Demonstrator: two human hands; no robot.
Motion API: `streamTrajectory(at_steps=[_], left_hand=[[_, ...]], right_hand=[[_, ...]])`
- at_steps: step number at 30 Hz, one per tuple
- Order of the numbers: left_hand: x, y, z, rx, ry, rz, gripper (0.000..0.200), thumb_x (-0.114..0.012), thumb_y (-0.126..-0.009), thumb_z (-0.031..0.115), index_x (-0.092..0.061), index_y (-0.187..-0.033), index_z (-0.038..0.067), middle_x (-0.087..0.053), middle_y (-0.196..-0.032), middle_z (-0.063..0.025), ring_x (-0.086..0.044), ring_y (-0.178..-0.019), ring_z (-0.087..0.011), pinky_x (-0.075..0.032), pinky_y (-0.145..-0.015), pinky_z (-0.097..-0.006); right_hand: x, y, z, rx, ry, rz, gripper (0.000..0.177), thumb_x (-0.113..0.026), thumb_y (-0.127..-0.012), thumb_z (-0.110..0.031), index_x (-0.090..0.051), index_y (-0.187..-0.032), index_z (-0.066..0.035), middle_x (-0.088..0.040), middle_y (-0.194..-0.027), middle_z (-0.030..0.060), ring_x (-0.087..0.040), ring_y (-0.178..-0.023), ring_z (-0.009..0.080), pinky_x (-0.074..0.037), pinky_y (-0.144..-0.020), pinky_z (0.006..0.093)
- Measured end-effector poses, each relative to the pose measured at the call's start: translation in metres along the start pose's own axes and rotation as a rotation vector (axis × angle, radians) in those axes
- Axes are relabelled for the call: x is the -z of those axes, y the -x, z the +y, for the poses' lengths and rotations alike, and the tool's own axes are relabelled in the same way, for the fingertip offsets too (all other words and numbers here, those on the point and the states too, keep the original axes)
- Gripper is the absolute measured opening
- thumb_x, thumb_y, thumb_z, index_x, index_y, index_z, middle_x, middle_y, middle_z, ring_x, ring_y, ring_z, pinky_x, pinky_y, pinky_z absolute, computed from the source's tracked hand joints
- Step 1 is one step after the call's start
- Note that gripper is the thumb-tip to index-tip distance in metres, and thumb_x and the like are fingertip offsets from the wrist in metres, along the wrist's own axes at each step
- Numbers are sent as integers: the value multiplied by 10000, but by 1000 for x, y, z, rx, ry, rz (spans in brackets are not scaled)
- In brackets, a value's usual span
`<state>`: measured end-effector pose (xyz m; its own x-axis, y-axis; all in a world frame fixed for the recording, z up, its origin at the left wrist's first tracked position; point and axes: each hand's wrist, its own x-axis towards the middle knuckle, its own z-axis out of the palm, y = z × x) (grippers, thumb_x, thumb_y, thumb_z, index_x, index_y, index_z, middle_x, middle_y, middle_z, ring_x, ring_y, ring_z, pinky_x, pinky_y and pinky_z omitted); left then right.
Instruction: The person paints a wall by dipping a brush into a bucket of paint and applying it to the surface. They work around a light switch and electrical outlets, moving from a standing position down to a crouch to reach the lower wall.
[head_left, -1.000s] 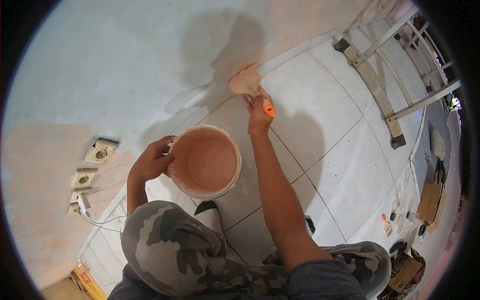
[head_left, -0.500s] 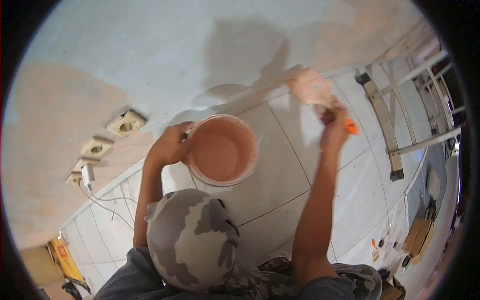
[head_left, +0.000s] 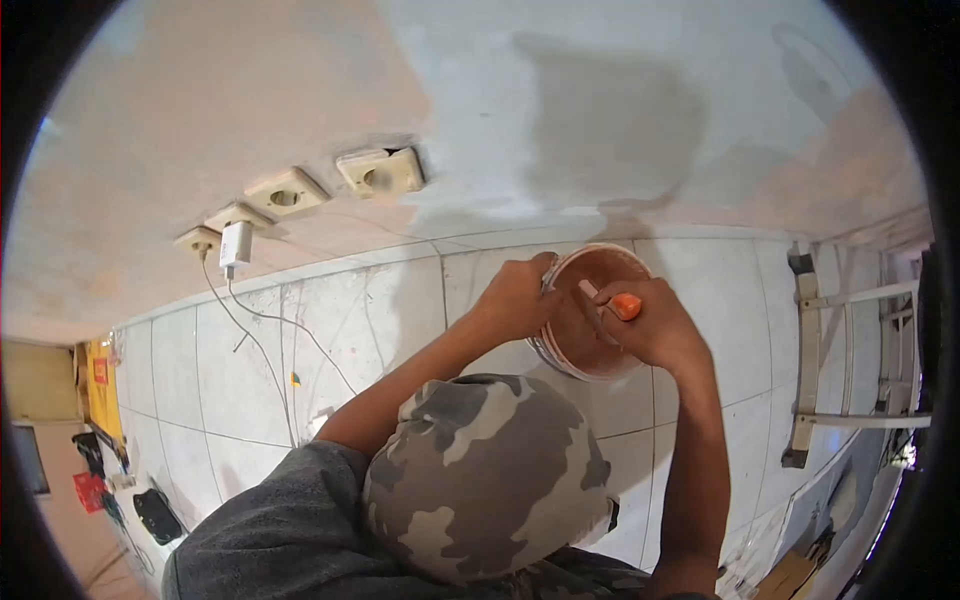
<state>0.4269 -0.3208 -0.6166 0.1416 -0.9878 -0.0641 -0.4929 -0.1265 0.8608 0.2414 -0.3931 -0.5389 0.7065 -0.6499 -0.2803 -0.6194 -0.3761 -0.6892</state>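
Note:
My left hand (head_left: 515, 298) grips the near-left rim of a round paint bucket (head_left: 592, 262), its thumb hooked over the edge. Peach-coloured paint coats the bucket's inside, and the bucket is tilted. In my right hand (head_left: 662, 325) is a paintbrush (head_left: 626, 306), held by its orange-tipped handle, over the bucket's mouth. The brush's bristles are mostly hidden by the hand and the bucket. Just beyond both hands rises a pale blue wall (head_left: 480, 120) with peach-painted patches.
Wall sockets (head_left: 287, 196) run low along the left, with a white charger (head_left: 236, 245) and cables trailing over the white floor tiles (head_left: 340, 310). A metal ladder (head_left: 808, 350) stands at the right. A camouflage cap (head_left: 490, 480) blocks the lower middle.
My right hand has brought the paintbrush from the skirting at the right back to the bucket. The view has swung, and the bucket now tilts in my left hand.

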Motion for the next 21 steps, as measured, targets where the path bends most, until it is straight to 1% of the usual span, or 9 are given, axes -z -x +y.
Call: streamTrajectory(at_steps=[1, 2, 4, 7, 11, 14, 16, 19, 21], left_hand=[[-3, 3, -1, 62, 64, -11, 341, -571, -740, 123, -572, -1043, -34, -634, -788, -275, -632, -765, -426, -516, -699, -454], [-5, 7, -1, 69, 68, -1, 341, -571, -740, 123, -572, -1043, -34, -634, -788, -275, -632, -765, -426, -516, -699, -454], [-6, 15, -3, 71, 35, 39, 346, -561, -743, 121, -565, -1054, -31, -633, -799, -277, -632, -761, -429, -517, -701, -455], [-11, 17, -14, 48, 54, 39, 384, -561, -771, 115, -555, -1135, -6, -648, -793, -244, -659, -690, -346, -527, -641, -411], [-13, 12, -15, 23, 62, 20, 394, -564, -767, 116, -558, -1143, -4, -650, -799, -245, -661, -717, -351, -522, -659, -409], [-9, 11, -19, 60, 99, 11, 403, -565, -774, 122, -559, -1153, -12, -654, -805, -243, -667, -706, -334, -527, -648, -393], [-4, 11, -20, 114, 99, 27, 389, -590, -779, 176, -567, -1119, -12, -650, -825, -256, -649, -789, -405, -520, -708, -423], [5, 10, -19, 169, 203, -28, 378, -564, -808, 131, -551, -1151, -27, -659, -784, -232, -679, -663, -313, -549, -602, -376], [7, 9, -19, 219, 287, -22, 365, -542, -812, 68, -536, -1159, -47, -660, -755, -207, -669, -540, -238, -554, -492, -327]], right_hand=[[-12, -6, 13, 43, 22, 73, 203, -605, -768, -118, -684, -936, -37, -655, -771, 144, -616, -698, 244, -498, -699, 325], [-21, -11, 22, 49, 27, 63, 203, -605, -768, -118, -684, -936, -37, -655, -771, 144, -616, -698, 244, -498, -699, 325], [-38, -19, 33, 139, 272, 82, 270, -567, -803, -95, -663, -1051, -48, -647, -876, 198, -627, -830, 345, -489, -772, 405], [-52, -25, 36, -3, 327, 9, 338, -502, -818, -29, -628, -1130, -59, -643, -976, 193, -624, -888, 338, -483, -810, 427], [-82, -33, 78, 148, 386, -28, 378, -480, -823, -5, -597, -1177, -73, -644, -1006, 183, -630, -873, 337, -490, -809, 419], [-72, -28, 59, 65, 172, 9, 304, -533, -815, -69, -633, -1101, -47, -660, -962, 174, -638, -859, 327, -490, -786, 412], [-43, -18, 25, -105, 130, -144, 224, -549, -785, -60, -687, -962, -49, -674, -890, 170, -649, -801, 299, -507, -730, 370], [-26, -7, 42, 42, -107, 79, 214, -529, -782, -61, -679, -925, -7, -682, -830, 125, -648, -747, 220, -509, -693, 322], [0, 2, 35, -63, -244, 84, 217, -519, -783, -55, -675, -918, 10, -673, -821, 106, -637, -758, 198, -515, -694, 312]])
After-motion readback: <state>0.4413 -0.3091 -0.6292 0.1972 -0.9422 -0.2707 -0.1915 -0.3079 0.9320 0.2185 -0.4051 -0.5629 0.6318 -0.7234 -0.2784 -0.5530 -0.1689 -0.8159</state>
